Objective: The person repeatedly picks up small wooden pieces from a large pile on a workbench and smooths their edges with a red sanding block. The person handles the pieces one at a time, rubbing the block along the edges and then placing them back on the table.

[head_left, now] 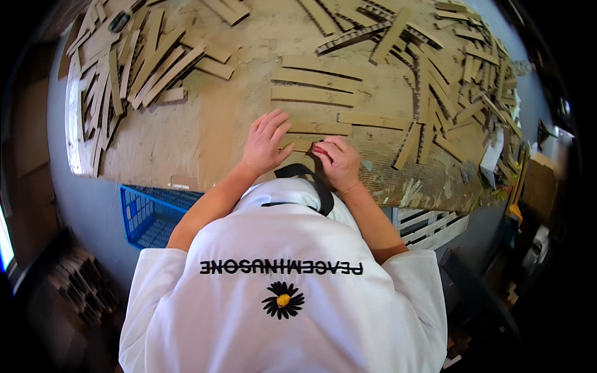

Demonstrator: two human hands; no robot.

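The left grip (267, 143) is loosely spread, with no hold on anything that I can see; it would do well to steady, flat on the desk (217, 140), the cardboard strip (301, 145) lying between the hands. A small red object (319, 150) (kind unclear) sits pinched in the right grip (341, 163), best kept clear of the other fingers.

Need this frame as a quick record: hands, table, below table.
left hand: fingers spread, back up, beside cardboard strips
right hand: pinching a small red object, mostly hidden
table centre: strips lying roughly crosswise
table left: loose strip pile
table right: larger jumbled heap
below left: blue crate
below right: white slatted item
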